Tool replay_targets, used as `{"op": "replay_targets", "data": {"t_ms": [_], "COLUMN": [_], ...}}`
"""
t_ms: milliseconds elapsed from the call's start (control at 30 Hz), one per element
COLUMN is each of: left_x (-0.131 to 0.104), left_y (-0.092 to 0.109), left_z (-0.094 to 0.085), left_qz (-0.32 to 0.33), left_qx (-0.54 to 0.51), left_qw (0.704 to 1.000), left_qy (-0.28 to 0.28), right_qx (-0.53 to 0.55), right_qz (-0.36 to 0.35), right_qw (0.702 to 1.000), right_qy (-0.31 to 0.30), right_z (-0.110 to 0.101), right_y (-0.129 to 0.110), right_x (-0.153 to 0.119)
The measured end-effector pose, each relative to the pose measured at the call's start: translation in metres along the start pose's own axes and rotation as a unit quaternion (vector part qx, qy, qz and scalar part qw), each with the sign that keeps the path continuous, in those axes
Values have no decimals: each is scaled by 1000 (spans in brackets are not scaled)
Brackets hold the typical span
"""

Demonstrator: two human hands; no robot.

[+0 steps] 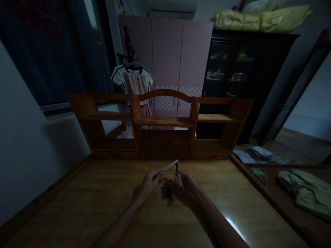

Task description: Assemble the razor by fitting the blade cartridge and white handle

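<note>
My left hand [150, 181] is closed on a slim, light grey stick [170, 166], which slants up and to the right from the fingers. My right hand [188, 181] grips a shorter pen-like stick [179, 179], grey along its length with a dark upper end. That dark end comes close to the tip of the left stick; whether they touch I cannot tell. Below and between the hands, several short dark bars [166, 192] lie side by side on the wooden table [103, 199]. Dim light hides the exact kind of these things.
A wooden shelf unit [164, 121] stands along the table's far edge. To the right, beyond the raised edge, lie papers [245, 156] and a pale green cloth [310, 191]. A white wall [20, 155] borders the left side.
</note>
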State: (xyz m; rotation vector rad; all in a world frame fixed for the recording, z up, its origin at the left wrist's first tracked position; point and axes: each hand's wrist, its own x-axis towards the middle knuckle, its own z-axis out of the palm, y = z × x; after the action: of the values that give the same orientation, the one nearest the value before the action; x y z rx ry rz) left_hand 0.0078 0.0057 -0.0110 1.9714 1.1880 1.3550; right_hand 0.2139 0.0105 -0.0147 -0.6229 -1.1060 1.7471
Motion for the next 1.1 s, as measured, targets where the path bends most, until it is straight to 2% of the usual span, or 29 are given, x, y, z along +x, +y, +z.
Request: {"op": "replay_targets", "data": {"t_ms": [133,333,567,767,900,1100], "left_x": [-1,0,1,0,1,1], "left_y": [-1,-1,-3,-1,-7,-5], "left_z": [0,-1,-6,-2,-2,-1], "left_qz": [-14,3,-19,-8,-25,-6], "left_qx": [8,11,7,7,10,7], "left_qw": [1000,1000,999,1000,1000,1000], "left_qy": [7,2,28,1,7,5], "right_qx": [4,-5,-1,5,3,6], "right_qz": [1,-1,2,-3,-11,-7], "right_qw": [1000,1000,1000,1000,1000,1000], "right_qy": [2,-4,-20,-22,-9,-6], "right_z": [2,5,2,1,1,0], "right_y": [-2,-6,-3,-1,0,2], "right_x": [-2,-4,-2,-1,-2,-2]}}
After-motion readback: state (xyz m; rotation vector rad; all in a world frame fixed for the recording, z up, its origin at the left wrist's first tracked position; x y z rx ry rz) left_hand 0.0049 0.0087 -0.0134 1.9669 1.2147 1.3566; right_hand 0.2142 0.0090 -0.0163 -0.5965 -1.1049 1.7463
